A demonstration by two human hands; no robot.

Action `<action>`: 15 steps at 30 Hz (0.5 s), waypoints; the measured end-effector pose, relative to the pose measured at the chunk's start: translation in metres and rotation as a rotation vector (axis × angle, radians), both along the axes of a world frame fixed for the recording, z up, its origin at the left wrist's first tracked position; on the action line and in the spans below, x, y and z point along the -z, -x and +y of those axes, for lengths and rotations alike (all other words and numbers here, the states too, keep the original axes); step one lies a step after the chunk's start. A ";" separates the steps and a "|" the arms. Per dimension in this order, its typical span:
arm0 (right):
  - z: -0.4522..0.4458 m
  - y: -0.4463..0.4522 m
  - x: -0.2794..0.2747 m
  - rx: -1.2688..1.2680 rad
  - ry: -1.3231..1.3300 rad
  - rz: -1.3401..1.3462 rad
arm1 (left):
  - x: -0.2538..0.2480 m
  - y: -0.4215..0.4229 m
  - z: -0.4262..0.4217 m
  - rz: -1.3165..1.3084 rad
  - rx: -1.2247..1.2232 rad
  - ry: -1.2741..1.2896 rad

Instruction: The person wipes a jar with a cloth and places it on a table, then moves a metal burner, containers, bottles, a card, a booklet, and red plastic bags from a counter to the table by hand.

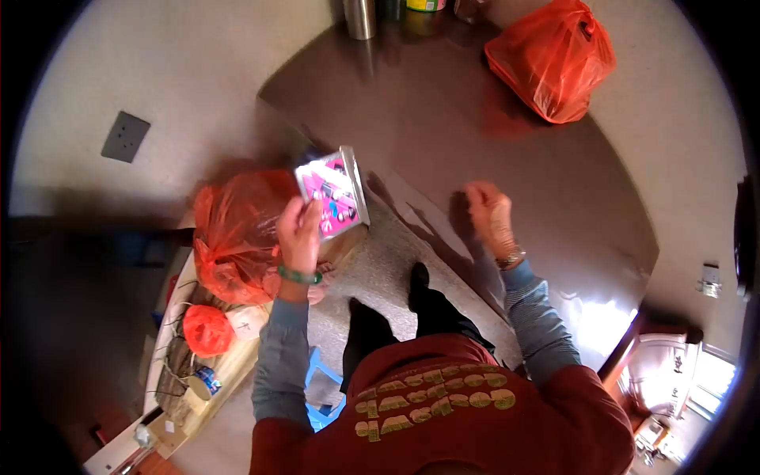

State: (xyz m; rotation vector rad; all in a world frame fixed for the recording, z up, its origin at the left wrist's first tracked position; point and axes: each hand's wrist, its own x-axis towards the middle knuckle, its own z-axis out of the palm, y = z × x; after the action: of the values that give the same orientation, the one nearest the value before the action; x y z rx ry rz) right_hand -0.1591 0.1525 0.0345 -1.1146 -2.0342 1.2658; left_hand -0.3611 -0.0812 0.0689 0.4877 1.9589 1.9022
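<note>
My left hand (pixel 299 237), with a green bangle at the wrist, grips the near edge of a flat pink printed pack (pixel 331 194) that has a shiny silvery rim. Just left of this hand sits a bulging red plastic bag (pixel 237 229); its contents are not clear. My right hand (pixel 489 214), wearing a wristwatch, hovers by the edge of the brown table (pixel 443 119). Its fingers are curled in and I see nothing in them.
Another red plastic bag (pixel 554 63) stands tied at the table's far right, near a metal tumbler (pixel 360 20). Lower left, a wooden shelf bears a small red bag (pixel 208 331) and a can (pixel 206 382). A blue stool (pixel 321 388) is beside my legs.
</note>
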 end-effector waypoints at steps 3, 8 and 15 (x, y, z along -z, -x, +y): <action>0.048 -0.017 0.029 0.098 -0.081 0.007 | -0.031 0.039 0.042 0.207 0.070 0.209; 0.055 -0.009 0.026 0.187 -0.311 -0.026 | -0.032 0.130 0.105 0.519 0.128 0.424; 0.047 0.002 0.020 0.210 -0.541 -0.087 | -0.026 0.244 0.190 0.825 0.144 0.717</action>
State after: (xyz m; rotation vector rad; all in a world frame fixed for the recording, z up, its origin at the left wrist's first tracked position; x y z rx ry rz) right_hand -0.1612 0.1999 0.0141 -1.0882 -2.0766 0.5220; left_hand -0.6047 0.1088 0.0951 1.2551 2.7881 0.8150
